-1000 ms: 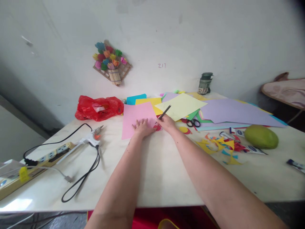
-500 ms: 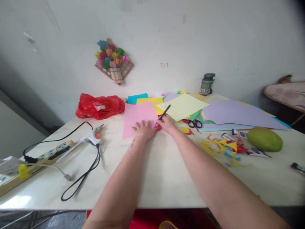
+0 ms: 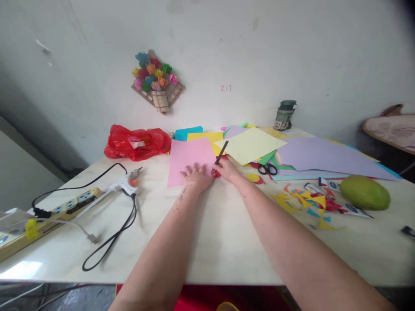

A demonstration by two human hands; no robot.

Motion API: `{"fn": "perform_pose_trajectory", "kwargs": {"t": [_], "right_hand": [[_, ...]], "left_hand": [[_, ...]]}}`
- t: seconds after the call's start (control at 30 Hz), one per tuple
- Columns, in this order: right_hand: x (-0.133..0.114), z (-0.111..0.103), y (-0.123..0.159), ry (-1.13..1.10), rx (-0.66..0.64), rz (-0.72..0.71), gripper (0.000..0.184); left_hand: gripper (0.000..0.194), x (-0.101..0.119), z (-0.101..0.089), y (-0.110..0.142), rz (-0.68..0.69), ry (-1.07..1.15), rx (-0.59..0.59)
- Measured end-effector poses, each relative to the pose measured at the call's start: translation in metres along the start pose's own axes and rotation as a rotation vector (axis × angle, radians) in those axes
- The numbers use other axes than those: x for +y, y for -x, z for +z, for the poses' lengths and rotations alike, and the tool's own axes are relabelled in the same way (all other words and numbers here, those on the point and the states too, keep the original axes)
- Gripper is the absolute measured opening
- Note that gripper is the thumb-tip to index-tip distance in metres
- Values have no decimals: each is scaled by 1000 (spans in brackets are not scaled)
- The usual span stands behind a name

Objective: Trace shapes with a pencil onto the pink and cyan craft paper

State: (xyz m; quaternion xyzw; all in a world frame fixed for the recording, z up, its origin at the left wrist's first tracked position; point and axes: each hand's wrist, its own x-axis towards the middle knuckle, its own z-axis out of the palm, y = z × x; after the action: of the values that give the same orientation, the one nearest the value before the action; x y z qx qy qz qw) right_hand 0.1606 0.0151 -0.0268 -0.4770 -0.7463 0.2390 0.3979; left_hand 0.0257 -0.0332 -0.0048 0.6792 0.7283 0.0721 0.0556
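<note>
A pink sheet of paper (image 3: 190,152) lies on the table, with my left hand (image 3: 197,178) flat on its lower right part, fingers spread. At the sheet's right edge, my right hand (image 3: 227,169) grips a dark pencil (image 3: 222,152), its top leaning right and its lower end close to my left thumb. A red paper piece (image 3: 217,173) shows between the two hands, partly covered by them. Yellow and red round paper pieces (image 3: 253,178) lie just right of my right hand, below black-handled scissors (image 3: 267,169).
At left are a glue gun (image 3: 129,185) with its looping cord, a power strip (image 3: 69,209) and a red plastic bag (image 3: 138,144). To the right lie paper scraps (image 3: 301,201), tubes, a green fruit (image 3: 365,192) and stacked coloured sheets (image 3: 327,156). A dark bottle (image 3: 284,115) stands behind.
The pencil has become more upright, and my right hand has shifted slightly. My left hand stays flat on the pink sheet. The whole view has moved a little.
</note>
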Motion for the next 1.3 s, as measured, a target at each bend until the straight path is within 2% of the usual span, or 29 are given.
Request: {"fn": "perform_pose_trajectory", "kwargs": {"t": [0.27, 0.53, 0.8, 1.3], "right_hand": [[-4, -1, 2, 135, -1, -12, 25], [-7, 0, 0, 231, 59, -27, 28], [-8, 0, -1, 219, 95, -53, 22], [-8, 1, -1, 209, 70, -26, 21]], "left_hand": [[75, 3, -4, 4, -5, -2, -4], [74, 4, -4, 5, -13, -9, 5], [76, 3, -2, 2, -8, -21, -13], [75, 4, -1, 1, -14, -18, -24]]}}
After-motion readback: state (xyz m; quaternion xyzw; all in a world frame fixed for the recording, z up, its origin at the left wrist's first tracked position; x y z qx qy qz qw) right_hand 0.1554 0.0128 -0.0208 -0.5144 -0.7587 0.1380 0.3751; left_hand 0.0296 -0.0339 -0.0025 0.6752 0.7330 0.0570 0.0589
